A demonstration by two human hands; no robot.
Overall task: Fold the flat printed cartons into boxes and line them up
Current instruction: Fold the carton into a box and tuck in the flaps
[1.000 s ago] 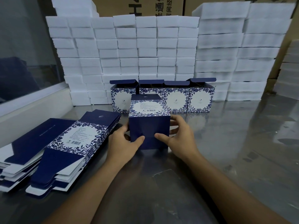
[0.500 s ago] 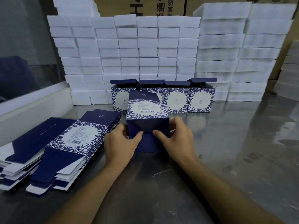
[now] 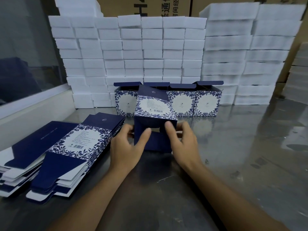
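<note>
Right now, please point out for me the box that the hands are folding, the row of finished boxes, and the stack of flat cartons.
box being folded [image 3: 154,105], head view, on its printed label panel.
row of finished boxes [image 3: 206,102], head view, on the rightmost box's front face.
stack of flat cartons [image 3: 83,139], head view, on the top carton's white label.

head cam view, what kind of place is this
Probably a packing or warehouse workbench: white foam blocks stacked high at the back, flat printed cartons piled on a metal table, and brown shipping cartons behind.
</note>
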